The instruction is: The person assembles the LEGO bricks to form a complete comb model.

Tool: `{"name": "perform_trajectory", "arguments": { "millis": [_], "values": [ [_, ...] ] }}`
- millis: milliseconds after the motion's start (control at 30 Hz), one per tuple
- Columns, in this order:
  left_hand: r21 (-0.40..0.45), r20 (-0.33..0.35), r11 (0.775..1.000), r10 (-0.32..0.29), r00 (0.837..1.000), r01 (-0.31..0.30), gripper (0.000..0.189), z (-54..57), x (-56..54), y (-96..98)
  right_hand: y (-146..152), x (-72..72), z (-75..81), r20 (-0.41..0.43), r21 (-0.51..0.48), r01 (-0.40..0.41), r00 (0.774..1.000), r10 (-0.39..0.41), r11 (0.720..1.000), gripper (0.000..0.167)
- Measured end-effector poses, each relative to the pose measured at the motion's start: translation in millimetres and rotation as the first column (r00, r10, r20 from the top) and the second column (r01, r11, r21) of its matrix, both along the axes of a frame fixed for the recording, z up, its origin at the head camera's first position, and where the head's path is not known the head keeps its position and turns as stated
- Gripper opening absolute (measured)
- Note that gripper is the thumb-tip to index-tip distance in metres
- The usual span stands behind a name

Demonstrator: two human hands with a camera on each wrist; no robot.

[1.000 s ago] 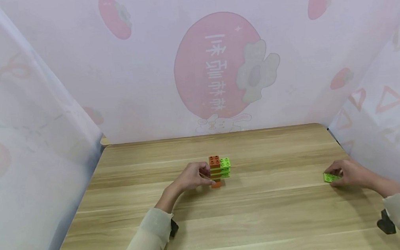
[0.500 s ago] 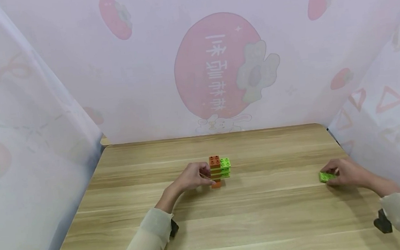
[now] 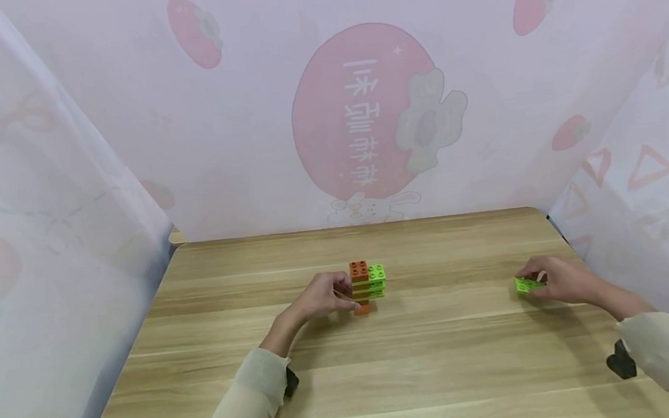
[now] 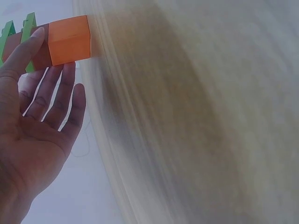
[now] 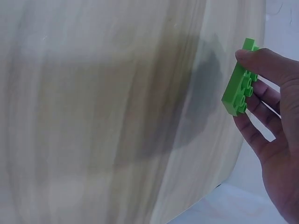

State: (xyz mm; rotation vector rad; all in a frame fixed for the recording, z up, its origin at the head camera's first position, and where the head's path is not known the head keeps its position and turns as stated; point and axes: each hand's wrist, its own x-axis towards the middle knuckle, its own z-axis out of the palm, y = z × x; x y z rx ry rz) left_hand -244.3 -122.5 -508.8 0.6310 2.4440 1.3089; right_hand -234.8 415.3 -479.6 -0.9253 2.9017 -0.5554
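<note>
Near the middle of the table stands an upright stack of toy building bricks (image 3: 358,272). Its orange and brown bricks alternate with thin bright green ones, which jut out to the right. My left hand (image 3: 317,297) pinches this stack low on its left side. In the left wrist view the thumb lies across one face, the fingers are behind, and the orange bottom brick (image 4: 70,41) shows. On the right, my right hand (image 3: 564,280) holds a flat green studded brick (image 5: 238,88) between thumb and fingers. It hangs a little above the table, tilted in the right wrist view.
The wood-grain table (image 3: 431,360) reaches back to a pale printed curtain (image 3: 245,144). Similar curtains close off the left and right sides. Each wrist carries a small black device, seen below the left cuff (image 3: 290,381) and right cuff (image 3: 621,360).
My right hand has lifted the green brick off the table and moved it left and slightly away from me. The left hand and the stack have stayed in place.
</note>
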Motion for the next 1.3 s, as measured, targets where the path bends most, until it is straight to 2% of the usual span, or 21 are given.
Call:
{"name": "perform_trajectory", "arguments": {
  "millis": [233,400,600,800,1100,1300],
  "values": [
    [-0.007,-0.005,1.0,0.004,1.0,-0.004,0.027,0.1,0.1,1.1,-23.9,-3.2,14.2,-0.009,0.039,-0.034,0.999,0.035,0.999,0.034],
    [-0.001,-0.006,1.0,0.002,1.0,-0.002,0.027,0.2,1.0,2.5,-41.6,-3.3,21.8,0.014,0.001,-0.086,0.996,0.086,0.996,0.034],
    [0.007,-0.002,1.0,0.004,1.0,-0.004,0.028,0.3,1.9,1.7,-62.3,-7.1,28.1,-0.016,-0.044,-0.154,0.988,0.153,0.987,0.034],
    [0.017,-0.003,1.0,0.002,1.0,-0.001,0.028,-0.8,0.4,-0.1,-80.1,-11.6,30.9,-0.027,-0.085,-0.172,0.985,0.171,0.981,0.036],
    [0.019,0.003,1.0,-0.003,1.0,0.003,0.028,-0.8,0.5,-0.2,-103.3,-17.0,37.5,-0.048,-0.087,-0.173,0.984,0.169,0.981,0.034],
    [0.01,0.003,1.0,0.005,1.0,-0.005,0.027,-0.2,1.2,0.5,-118.7,-20.8,42.7,-0.078,-0.103,-0.216,0.975,0.209,0.971,0.033]
  ]
}}
